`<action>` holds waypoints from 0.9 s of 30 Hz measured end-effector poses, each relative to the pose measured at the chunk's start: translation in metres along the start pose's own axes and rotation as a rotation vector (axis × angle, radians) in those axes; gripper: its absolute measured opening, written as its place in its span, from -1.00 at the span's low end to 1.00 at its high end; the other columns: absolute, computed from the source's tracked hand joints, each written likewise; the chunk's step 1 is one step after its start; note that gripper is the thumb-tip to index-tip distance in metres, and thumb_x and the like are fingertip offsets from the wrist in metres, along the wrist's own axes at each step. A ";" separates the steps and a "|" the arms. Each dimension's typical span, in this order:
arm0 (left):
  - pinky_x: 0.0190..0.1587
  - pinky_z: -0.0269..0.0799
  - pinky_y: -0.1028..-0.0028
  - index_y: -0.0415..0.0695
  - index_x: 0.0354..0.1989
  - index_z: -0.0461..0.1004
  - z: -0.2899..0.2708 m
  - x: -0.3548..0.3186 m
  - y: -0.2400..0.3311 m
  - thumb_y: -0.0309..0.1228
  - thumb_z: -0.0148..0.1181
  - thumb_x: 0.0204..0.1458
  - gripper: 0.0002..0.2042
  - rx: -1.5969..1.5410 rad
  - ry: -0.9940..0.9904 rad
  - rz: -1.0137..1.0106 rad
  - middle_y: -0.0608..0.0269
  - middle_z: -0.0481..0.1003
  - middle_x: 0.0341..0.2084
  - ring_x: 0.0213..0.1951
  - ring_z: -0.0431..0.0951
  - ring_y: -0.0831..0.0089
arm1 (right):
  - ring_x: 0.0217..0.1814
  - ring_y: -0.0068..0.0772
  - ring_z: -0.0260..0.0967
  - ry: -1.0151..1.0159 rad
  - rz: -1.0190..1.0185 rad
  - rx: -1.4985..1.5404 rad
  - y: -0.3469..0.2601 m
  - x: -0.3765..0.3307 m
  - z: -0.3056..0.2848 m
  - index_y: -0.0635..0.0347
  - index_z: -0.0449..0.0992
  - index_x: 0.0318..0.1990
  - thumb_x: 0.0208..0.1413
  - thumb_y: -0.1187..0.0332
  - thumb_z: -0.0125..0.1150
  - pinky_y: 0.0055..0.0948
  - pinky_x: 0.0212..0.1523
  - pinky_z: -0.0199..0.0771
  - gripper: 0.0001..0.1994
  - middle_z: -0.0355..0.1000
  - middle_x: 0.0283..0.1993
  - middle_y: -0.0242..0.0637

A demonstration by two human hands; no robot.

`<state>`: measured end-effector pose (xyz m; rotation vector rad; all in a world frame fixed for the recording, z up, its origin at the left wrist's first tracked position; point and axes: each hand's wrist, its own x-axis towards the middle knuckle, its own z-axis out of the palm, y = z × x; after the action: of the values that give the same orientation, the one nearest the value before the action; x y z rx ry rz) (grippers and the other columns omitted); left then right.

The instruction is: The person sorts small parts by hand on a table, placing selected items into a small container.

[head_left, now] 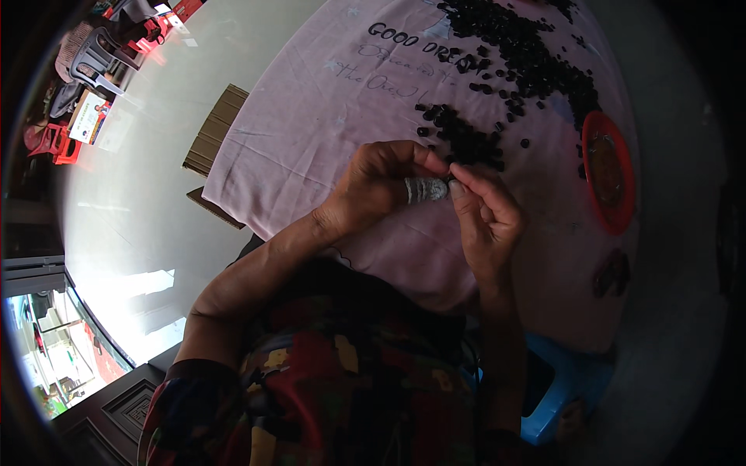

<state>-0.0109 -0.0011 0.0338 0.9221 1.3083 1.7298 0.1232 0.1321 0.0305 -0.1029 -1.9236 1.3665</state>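
My two hands meet over the near part of the cloth-covered table. The fingertips of my left hand (373, 182) and my right hand (489, 221) are pinched together on a small black piece (451, 177), mostly hidden between them. Pale grey wrapping (426, 190) covers my left thumb. Just beyond my fingers lies a small heap of similar black pieces (462, 136), short and roundish. A larger spread of them (528, 50) runs across the far right of the cloth.
A pink printed cloth (303, 132) covers the table. On its right side are a red-rimmed round container (597, 147) and a dark red object (611, 272). A blue plastic stool (571, 388) stands below right. Brown cardboard (216, 128) lies beyond the left edge; a grey chair (97, 58) stands farther off.
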 end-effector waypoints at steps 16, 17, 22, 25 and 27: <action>-0.20 0.48 0.53 -0.30 -0.09 0.58 -0.013 -0.002 0.003 -0.51 0.27 0.04 -0.74 0.233 -0.063 -0.258 0.22 0.62 -0.32 -0.28 0.56 0.58 | -0.25 -0.08 0.40 -0.363 -0.264 -0.769 -0.009 0.004 -0.004 0.22 0.46 -0.11 -0.07 0.31 0.37 -0.18 -0.31 0.46 -0.64 0.40 -0.25 -0.12; -0.17 0.49 0.51 -0.30 -0.11 0.58 -0.013 -0.003 0.004 -0.50 0.28 0.03 -0.75 0.318 -0.055 -0.203 0.22 0.62 -0.33 -0.28 0.56 0.57 | -0.25 -0.05 0.39 -0.414 -0.247 -0.851 -0.011 0.006 -0.005 0.22 0.42 -0.19 -0.03 0.24 0.31 -0.16 -0.29 0.45 -0.68 0.37 -0.30 -0.13; -0.15 0.49 0.49 -0.29 -0.19 0.61 -0.012 -0.003 0.015 -0.47 0.30 0.03 -0.80 0.530 -0.103 -0.217 0.23 0.63 -0.38 -0.29 0.57 0.58 | -0.27 -0.02 0.39 -0.507 -0.218 -0.831 -0.004 -0.001 -0.002 0.23 0.38 -0.25 0.00 0.26 0.26 -0.13 -0.29 0.45 -0.73 0.37 -0.34 -0.10; -0.16 0.49 0.49 -0.27 -0.21 0.62 -0.011 -0.005 0.021 -0.47 0.30 0.03 -0.82 0.564 -0.126 -0.200 0.21 0.63 -0.40 -0.29 0.57 0.57 | -0.28 0.01 0.39 -0.514 -0.196 -0.801 -0.004 -0.003 -0.001 0.23 0.36 -0.28 0.01 0.27 0.25 -0.10 -0.30 0.43 -0.74 0.37 -0.37 -0.08; -0.16 0.49 0.48 -0.27 -0.21 0.62 -0.011 -0.009 0.023 -0.47 0.30 0.03 -0.82 0.584 -0.124 -0.182 0.19 0.63 -0.40 -0.30 0.58 0.56 | -0.28 0.03 0.39 -0.516 -0.191 -0.792 -0.004 -0.003 0.000 0.24 0.36 -0.28 0.01 0.27 0.24 -0.09 -0.31 0.43 -0.74 0.37 -0.39 -0.07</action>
<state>-0.0202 -0.0182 0.0528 1.1623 1.7908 1.1430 0.1270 0.1286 0.0321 0.0608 -2.7334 0.4581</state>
